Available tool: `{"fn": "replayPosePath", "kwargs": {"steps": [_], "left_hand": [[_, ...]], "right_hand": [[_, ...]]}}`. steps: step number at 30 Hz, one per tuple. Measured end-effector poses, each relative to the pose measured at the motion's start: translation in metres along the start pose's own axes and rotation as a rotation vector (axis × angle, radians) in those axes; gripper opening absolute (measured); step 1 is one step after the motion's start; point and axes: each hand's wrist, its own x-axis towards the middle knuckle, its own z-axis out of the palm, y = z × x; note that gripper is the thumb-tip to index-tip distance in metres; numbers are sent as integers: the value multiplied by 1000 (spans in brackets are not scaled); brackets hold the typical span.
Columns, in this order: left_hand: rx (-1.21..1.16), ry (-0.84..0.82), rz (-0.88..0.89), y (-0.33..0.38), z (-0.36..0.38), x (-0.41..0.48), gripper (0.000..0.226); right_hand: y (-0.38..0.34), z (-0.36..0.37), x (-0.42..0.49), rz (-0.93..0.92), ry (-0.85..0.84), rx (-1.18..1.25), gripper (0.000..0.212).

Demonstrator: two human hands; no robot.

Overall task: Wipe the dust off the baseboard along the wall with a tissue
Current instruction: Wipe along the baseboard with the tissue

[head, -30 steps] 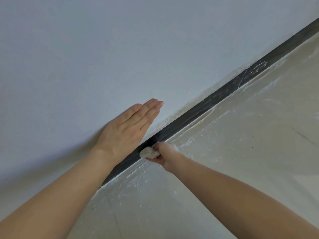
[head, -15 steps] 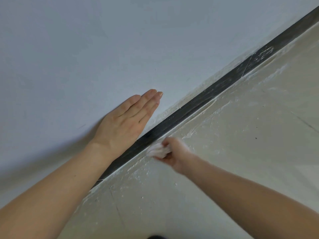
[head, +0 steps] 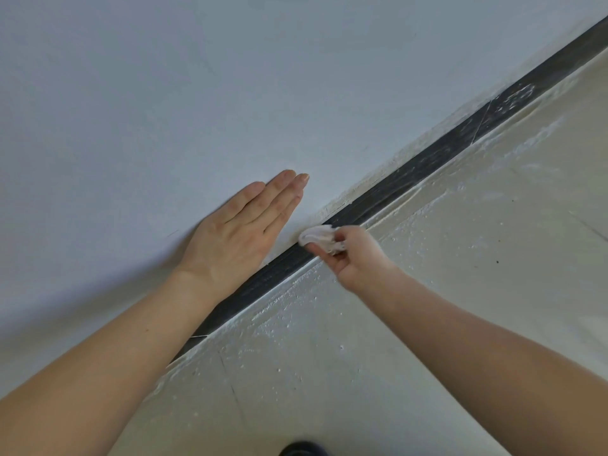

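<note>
- Dark object [head: 304, 449]: at the bottom edge, nearer than both hands; too little shows to identify.
- Floor [head: 427, 307]: pale, speckled with white flecks, under the right forearm.
- Right hand [head: 357, 258]: fingers and thumb curled, pinching a crumpled wad.
- Tissue [head: 317, 236]: white, bunched, sticking out past the right fingertips and pressed on the strip's upper edge.
- Baseboard [head: 411, 174]: dark strip running diagonally between the two hands, with white smears beyond the right hand.
- Left hand [head: 237, 235]: flat, fingers straight and together, palm resting on the wall, holding nothing.
- Wall [head: 230, 77]: plain grey-white, beyond the left hand.
</note>
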Motion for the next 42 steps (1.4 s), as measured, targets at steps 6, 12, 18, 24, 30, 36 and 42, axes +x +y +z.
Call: {"fn": "replayPosePath", "kwargs": {"steps": [6,12,18,24,30,36,42], "left_hand": [[-105,34,-33,5,-1,22,60],[-124,141,-12,17,-4,80,63],[-89,146,-17,28,3,102,59],[-55,181,1,29,13,99,61],[-31,133,-27,28,10,102,66],[-16,93,-39,27,5,104,77],[-13,139,-35,30,7,105,68]], "right_hand": [[-60,-44,10,-211,176,142,19],[-36,-38,17,-44,19,-134,21],[-81,-36,39,-207,66,-119,46],[-179,-67,32,-511,198,-15,49],[-176,-86,2,-480,302,107,4],[-53,-49,-5,-25,-60,-164,11],[-86,-34,17,-220,-62,-59,41]]}}
